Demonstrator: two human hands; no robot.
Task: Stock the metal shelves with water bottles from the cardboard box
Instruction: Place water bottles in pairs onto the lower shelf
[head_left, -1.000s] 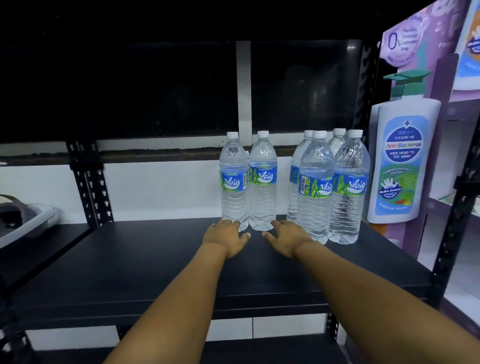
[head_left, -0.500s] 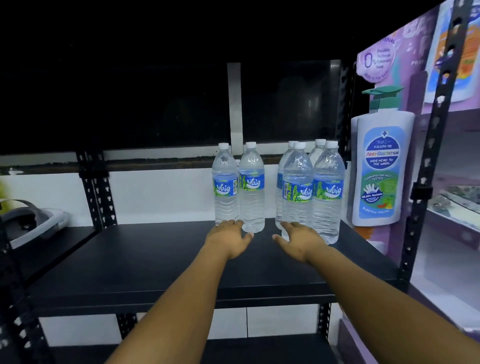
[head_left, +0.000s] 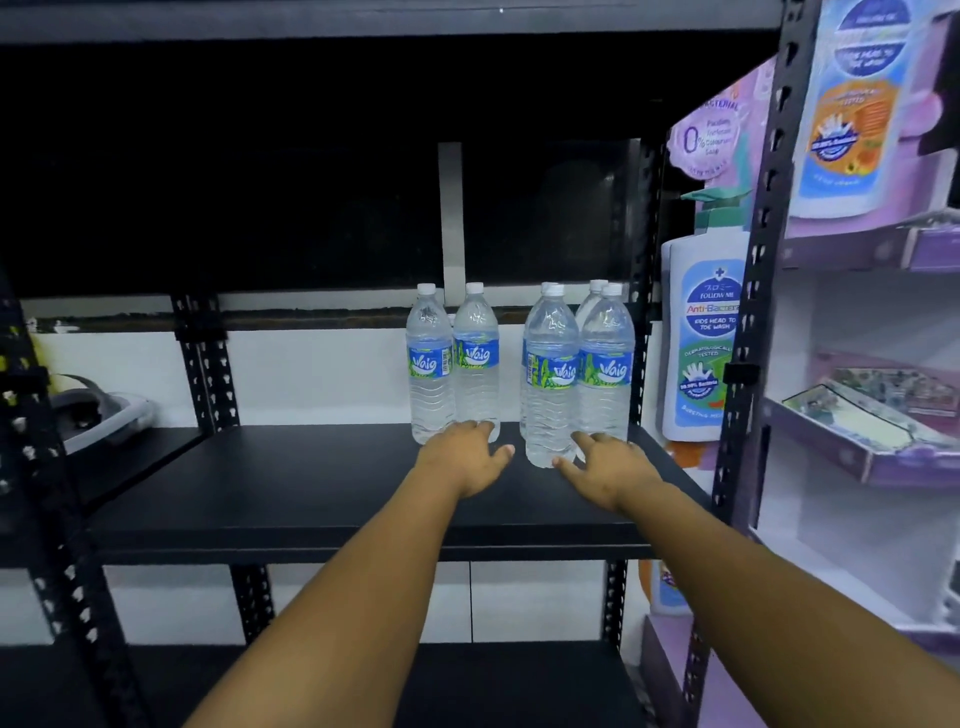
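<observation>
Standing upright at the back right of the black shelf (head_left: 291, 483), the water bottles (head_left: 519, 369) are unmoved; the left hand (head_left: 464, 460) and right hand (head_left: 609, 467) stay relaxed, fingertips at the bottle bases, nothing grasped.

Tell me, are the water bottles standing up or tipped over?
Standing up. All the water bottles sit upright on the black shelf, white caps at the top, none lying down.

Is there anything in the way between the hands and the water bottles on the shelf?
No, nothing visible is in the way. The left hand is right at the bottom of the left bottles, and the right hand is right at the bottom of the right bottles. Only bare black shelf lies around them.
</observation>
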